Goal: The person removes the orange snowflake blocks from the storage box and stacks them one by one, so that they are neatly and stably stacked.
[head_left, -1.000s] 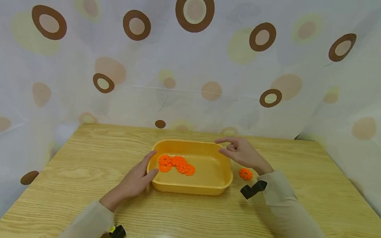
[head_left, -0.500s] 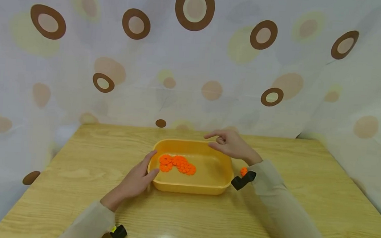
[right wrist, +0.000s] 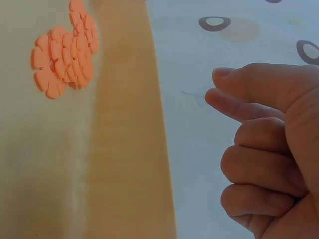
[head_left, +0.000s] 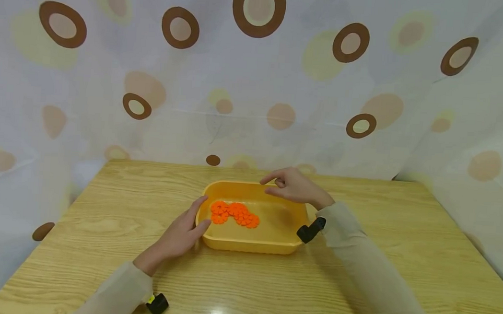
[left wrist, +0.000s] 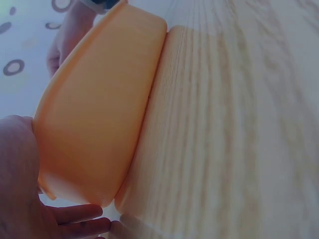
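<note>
A yellow-orange plastic tub stands on the table. Its left part holds several orange flower-shaped discs, slotted round the edge and overlapping. My left hand holds the tub's left end, with the thumb at the rim and the other fingers along the outside, as the left wrist view shows below the tub wall. Over the tub's far right side hovers my right hand. Its index finger and thumb reach out apart, while the other fingers are curled in the right wrist view; nothing shows between them.
The wooden table reaches back to a white curtain with brown and beige circles. Each wrist carries a small black camera. The right sleeve covers part of the table right of the tub.
My right hand has moved left above the tub. An orange disc lying on the table right of the tub has become hidden behind the right forearm. The left hand has stayed put.
</note>
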`<state>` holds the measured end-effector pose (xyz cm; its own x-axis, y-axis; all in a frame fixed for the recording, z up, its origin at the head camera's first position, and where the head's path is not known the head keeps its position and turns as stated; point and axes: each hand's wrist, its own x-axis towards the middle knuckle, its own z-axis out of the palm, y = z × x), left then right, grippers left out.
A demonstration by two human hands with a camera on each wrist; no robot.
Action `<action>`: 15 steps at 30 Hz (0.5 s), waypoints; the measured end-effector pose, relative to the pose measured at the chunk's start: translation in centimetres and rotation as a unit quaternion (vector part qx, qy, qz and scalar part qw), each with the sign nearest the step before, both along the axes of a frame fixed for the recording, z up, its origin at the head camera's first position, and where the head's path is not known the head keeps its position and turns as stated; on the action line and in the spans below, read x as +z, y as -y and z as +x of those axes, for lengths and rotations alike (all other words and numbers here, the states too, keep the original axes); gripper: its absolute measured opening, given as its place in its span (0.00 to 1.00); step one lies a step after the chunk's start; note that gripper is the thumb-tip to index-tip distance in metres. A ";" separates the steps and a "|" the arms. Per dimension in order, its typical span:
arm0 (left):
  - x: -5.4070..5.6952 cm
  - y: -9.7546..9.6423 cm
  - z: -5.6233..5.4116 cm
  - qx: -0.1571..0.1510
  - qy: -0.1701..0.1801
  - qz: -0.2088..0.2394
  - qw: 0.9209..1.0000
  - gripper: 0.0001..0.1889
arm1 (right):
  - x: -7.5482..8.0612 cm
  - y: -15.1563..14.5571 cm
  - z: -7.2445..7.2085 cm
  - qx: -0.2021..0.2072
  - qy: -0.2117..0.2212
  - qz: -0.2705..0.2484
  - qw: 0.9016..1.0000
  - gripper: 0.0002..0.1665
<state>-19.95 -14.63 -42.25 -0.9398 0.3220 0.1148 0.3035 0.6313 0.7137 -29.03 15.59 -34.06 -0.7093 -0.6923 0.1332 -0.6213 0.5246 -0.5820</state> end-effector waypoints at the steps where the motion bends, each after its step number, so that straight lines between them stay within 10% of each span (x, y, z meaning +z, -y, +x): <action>1: 0.0 0.0 0.0 0.000 0.000 0.000 1.000 0.33 | 0.0 0.1 -0.1 0.004 -0.001 0.001 1.000 0.16; 15: -0.2 -0.1 0.0 0.004 -0.005 -0.003 1.000 0.33 | -0.8 1.2 -1.1 0.004 -0.012 0.044 0.999 0.15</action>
